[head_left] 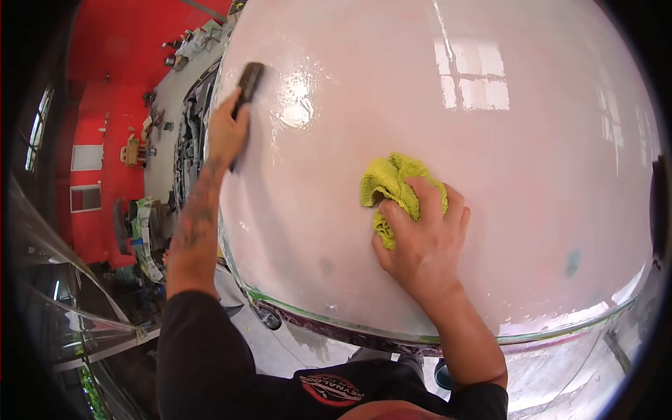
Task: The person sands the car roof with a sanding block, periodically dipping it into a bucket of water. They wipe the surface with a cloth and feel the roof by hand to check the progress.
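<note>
My left hand holds a block, my right hand a cloth, both on the pale panel.
My left hand is closed around the dark block, pressed against the panel near its upper left edge. My right hand lies near the middle, well apart from it, fingers clamped over the bunched yellow-green cloth resting on the glossy surface. A red wall stands beyond.

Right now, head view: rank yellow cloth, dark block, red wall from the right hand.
1. yellow cloth, in the right hand, centre.
2. dark block, upper left, in the left hand.
3. red wall, far left, beyond the panel.
</note>
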`<state>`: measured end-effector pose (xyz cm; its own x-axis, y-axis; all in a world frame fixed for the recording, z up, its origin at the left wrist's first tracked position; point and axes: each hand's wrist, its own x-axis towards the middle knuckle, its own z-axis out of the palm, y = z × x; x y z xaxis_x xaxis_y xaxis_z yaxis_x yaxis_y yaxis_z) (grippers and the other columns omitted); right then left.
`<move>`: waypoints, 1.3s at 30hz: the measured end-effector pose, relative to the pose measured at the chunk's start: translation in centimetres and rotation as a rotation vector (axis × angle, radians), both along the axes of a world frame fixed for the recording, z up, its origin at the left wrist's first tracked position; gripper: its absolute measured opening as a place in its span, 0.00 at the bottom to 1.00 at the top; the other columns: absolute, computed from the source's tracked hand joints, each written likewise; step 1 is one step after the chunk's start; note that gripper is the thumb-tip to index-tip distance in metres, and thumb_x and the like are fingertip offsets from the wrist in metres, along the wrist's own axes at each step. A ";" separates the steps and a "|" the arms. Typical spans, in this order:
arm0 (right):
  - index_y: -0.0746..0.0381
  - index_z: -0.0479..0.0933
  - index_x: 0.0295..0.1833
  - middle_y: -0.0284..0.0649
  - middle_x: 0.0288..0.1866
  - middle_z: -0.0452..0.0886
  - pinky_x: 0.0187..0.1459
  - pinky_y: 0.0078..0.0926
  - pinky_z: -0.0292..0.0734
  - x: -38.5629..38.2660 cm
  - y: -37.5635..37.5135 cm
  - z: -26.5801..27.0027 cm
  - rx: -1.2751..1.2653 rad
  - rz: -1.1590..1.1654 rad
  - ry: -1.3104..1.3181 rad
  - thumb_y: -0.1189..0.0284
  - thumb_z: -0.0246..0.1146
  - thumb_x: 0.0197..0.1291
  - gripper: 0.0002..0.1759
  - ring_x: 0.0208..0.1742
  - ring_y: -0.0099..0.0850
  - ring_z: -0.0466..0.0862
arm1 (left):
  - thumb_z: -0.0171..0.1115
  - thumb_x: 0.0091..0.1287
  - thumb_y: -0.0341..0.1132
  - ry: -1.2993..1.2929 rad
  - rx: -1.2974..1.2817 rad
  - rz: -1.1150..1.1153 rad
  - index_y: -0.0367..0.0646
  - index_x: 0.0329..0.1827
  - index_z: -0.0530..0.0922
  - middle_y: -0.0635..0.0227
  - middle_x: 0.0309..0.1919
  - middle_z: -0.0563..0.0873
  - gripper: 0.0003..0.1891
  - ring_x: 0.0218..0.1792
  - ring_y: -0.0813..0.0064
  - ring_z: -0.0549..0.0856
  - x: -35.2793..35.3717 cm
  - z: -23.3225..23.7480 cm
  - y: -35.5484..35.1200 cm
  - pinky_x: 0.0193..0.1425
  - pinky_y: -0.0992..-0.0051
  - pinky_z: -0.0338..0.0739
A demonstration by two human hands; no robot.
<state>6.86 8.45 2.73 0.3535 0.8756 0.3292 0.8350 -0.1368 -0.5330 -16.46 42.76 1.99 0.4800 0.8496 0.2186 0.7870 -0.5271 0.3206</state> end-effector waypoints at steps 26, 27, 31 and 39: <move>0.50 0.84 0.45 0.40 0.63 0.73 0.51 0.50 0.69 -0.1 0.1 0.2 0.013 -0.007 -0.010 0.68 0.78 0.40 0.21 0.61 0.53 0.71 | 0.67 0.67 0.30 0.087 0.173 -0.187 0.38 0.72 0.74 0.46 0.61 0.82 0.29 0.61 0.46 0.79 -8.5 -1.5 -14.2 0.67 0.54 0.72; 0.50 0.84 0.45 0.40 0.63 0.73 0.51 0.50 0.69 -0.1 0.1 0.2 0.012 -0.004 -0.011 0.68 0.78 0.40 0.21 0.61 0.53 0.71 | 0.66 0.68 0.31 0.072 0.144 -0.101 0.36 0.72 0.74 0.44 0.60 0.82 0.28 0.61 0.45 0.80 -8.4 -1.9 -11.6 0.67 0.55 0.73; 0.50 0.84 0.45 0.40 0.63 0.73 0.52 0.50 0.69 -0.2 0.1 -0.3 0.039 -0.014 -0.034 0.69 0.77 0.40 0.21 0.61 0.53 0.71 | 0.60 0.73 0.42 0.072 0.014 0.364 0.33 0.69 0.76 0.40 0.58 0.85 0.27 0.63 0.46 0.83 -6.9 -1.6 -0.2 0.67 0.62 0.76; 0.50 0.84 0.46 0.41 0.63 0.73 0.51 0.50 0.69 -0.1 0.1 0.0 0.028 -0.006 -0.023 0.69 0.77 0.41 0.22 0.60 0.51 0.72 | 0.64 0.71 0.33 0.125 0.096 0.027 0.36 0.73 0.72 0.45 0.62 0.81 0.28 0.61 0.43 0.79 -10.5 -1.8 -21.1 0.68 0.54 0.70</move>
